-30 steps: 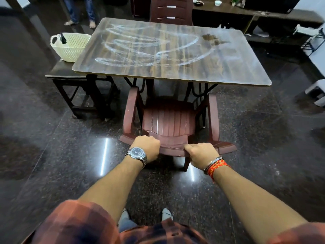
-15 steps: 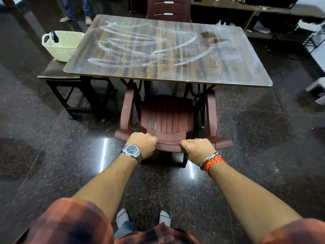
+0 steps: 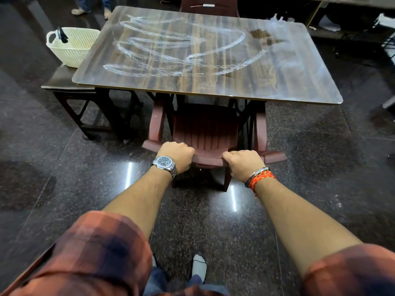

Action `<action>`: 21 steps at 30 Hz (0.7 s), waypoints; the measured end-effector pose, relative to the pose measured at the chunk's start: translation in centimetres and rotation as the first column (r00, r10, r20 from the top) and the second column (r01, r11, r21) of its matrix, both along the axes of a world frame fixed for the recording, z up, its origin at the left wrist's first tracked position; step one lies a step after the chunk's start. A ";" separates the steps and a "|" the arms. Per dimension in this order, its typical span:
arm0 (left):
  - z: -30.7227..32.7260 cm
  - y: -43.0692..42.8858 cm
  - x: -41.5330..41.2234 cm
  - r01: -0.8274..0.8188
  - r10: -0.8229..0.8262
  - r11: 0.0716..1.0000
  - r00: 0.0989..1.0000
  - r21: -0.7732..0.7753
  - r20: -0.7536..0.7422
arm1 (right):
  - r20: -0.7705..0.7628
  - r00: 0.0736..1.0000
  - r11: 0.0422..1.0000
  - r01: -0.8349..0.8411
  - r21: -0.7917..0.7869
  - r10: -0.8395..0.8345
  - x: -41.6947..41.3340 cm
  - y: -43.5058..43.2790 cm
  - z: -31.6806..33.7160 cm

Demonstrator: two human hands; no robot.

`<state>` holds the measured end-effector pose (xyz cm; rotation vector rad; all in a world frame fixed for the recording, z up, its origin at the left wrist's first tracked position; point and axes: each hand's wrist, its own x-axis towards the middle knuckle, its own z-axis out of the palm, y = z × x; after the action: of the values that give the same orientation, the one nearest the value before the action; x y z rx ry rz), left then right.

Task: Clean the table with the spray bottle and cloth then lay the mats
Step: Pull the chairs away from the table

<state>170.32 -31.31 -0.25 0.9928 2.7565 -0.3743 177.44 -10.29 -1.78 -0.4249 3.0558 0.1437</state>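
chair (image 3: 205,127) was slid further under the table (image 3: 213,50) since one second ago. its backrest rail is clenched by left hand (image 3: 176,155) and right hand (image 3: 243,165). the top is streaked wet; a dark spray head (image 3: 62,35) is seen in the basket (image 3: 72,48) at its left. mats judged next.

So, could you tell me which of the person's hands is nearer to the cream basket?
Left. The left hand grips the chair back, below and right of the basket in view; the right hand grips it farther right.

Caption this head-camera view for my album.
Left hand and right hand grip a maroon chair at the streaked table.
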 end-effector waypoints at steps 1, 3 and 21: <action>-0.1 0.2 -0.4 -0.001 0.001 1.000 1.000 0.004 -0.004 | 0.006 1.000 1.000 0.001 0.005 -0.001 -0.4 0.2 0.1; -0.2 0.6 -1.0 0.002 -0.002 1.000 1.000 0.012 -0.013 | 0.008 1.000 1.000 -0.006 -0.002 0.006 -1.1 0.7 0.2; -0.3 -0.1 -0.7 -0.053 0.055 0.993 0.998 0.101 -0.014 | 0.069 0.996 0.995 0.056 -0.086 -0.050 -1.5 -0.6 1.1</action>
<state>169.66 -31.40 -0.55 0.9393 2.8355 -0.2386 175.94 -10.94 -0.69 -0.3454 3.0129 -0.0071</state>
